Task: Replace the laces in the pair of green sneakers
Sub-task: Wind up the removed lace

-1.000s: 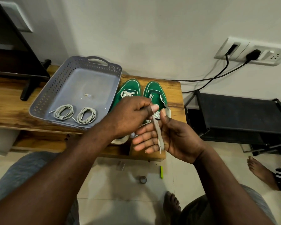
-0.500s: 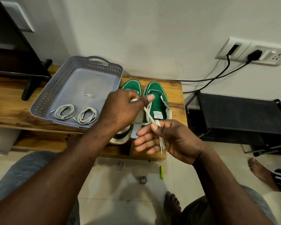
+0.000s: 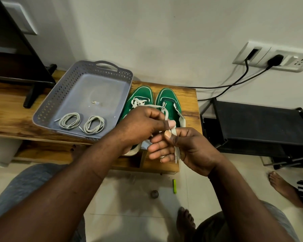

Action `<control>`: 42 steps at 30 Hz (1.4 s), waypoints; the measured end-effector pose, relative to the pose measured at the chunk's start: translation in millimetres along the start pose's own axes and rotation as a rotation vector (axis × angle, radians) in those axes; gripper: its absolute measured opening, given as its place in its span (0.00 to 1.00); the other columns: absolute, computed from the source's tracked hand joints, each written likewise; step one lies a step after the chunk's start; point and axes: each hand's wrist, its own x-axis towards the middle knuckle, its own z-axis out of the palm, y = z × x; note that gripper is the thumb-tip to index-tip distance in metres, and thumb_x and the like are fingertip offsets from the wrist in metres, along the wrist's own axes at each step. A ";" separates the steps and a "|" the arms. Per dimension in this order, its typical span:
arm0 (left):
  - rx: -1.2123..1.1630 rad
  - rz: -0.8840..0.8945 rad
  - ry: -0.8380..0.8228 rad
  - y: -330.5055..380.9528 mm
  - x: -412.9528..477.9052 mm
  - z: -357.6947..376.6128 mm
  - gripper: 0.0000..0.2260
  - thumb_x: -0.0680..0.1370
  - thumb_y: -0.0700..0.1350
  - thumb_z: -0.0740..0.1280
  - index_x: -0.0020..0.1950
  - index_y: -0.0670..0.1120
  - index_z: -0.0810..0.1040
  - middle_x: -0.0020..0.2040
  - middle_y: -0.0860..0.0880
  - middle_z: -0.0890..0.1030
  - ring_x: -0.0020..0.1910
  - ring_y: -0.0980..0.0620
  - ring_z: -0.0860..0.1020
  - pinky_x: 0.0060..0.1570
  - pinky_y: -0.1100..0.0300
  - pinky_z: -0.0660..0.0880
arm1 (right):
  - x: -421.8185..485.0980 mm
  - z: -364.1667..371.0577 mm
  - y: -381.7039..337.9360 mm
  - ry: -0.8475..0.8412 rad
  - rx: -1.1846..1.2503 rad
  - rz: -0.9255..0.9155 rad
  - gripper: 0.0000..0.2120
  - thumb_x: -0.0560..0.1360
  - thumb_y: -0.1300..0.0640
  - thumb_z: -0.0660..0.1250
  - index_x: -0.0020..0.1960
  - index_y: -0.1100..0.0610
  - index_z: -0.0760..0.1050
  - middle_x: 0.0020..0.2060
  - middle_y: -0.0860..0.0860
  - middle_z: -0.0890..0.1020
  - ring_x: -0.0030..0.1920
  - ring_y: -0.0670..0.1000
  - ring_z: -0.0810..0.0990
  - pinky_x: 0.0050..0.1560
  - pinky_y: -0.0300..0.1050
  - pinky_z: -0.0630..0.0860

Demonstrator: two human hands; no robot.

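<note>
Landmark: a grey plastic tray with perforated walls (image 3: 59, 95) stood on a long wooden bench (image 3: 10, 109).
Sneakers: the first green canvas sneaker with white trim (image 3: 142, 95) stood just beside the right wall of the tray, and the second green sneaker (image 3: 168, 100) stood on its far side, away from the tray. Both toes pointed to the wall of the room.
Loose lace: a flat white lace (image 3: 177, 154) went from the second green sneaker to both hands, in front of the sneakers and to the right of the tray.
Left hand: the left hand (image 3: 143, 124) had curled fingers and pinched the lace between thumb and forefinger.
Right hand: the right hand (image 3: 187, 147) pressed the lace with the thumb against the forefinger. The other fingers were almost straight, and the end of the lace hung across the palm.
Spare laces: two coiled pale laces (image 3: 69, 120) (image 3: 94, 124) lay inside the tray, near its front wall.
</note>
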 end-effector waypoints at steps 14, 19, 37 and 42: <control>-0.165 0.210 0.179 0.7 1.8 4.5 0.04 0.76 0.39 0.77 0.41 0.43 0.84 0.41 0.52 0.87 0.42 0.58 0.84 0.42 0.66 0.78 | 2.9 1.8 3.4 0.020 -0.040 -0.038 0.16 0.81 0.61 0.64 0.66 0.67 0.77 0.59 0.65 0.84 0.61 0.64 0.85 0.55 0.47 0.84; -0.178 0.220 0.170 -1.5 3.7 2.0 0.07 0.76 0.40 0.76 0.44 0.37 0.83 0.43 0.41 0.86 0.39 0.53 0.83 0.41 0.60 0.80 | 1.9 2.0 2.6 -0.036 0.008 -0.052 0.19 0.85 0.56 0.61 0.67 0.70 0.75 0.61 0.68 0.83 0.62 0.66 0.83 0.56 0.49 0.83; -0.151 -0.118 -0.023 -10.2 5.4 -1.1 0.12 0.80 0.47 0.73 0.54 0.37 0.84 0.46 0.37 0.84 0.43 0.45 0.79 0.46 0.53 0.78 | 3.4 2.7 1.9 0.150 -0.004 -0.094 0.17 0.84 0.57 0.59 0.59 0.68 0.79 0.53 0.67 0.86 0.52 0.62 0.87 0.50 0.48 0.84; -0.106 -0.024 0.106 -12.1 8.2 1.2 0.03 0.79 0.39 0.74 0.47 0.40 0.85 0.39 0.47 0.84 0.37 0.54 0.82 0.40 0.59 0.79 | 6.2 0.4 4.4 0.173 -0.053 -0.085 0.16 0.86 0.61 0.57 0.62 0.69 0.79 0.54 0.66 0.86 0.55 0.64 0.87 0.52 0.50 0.84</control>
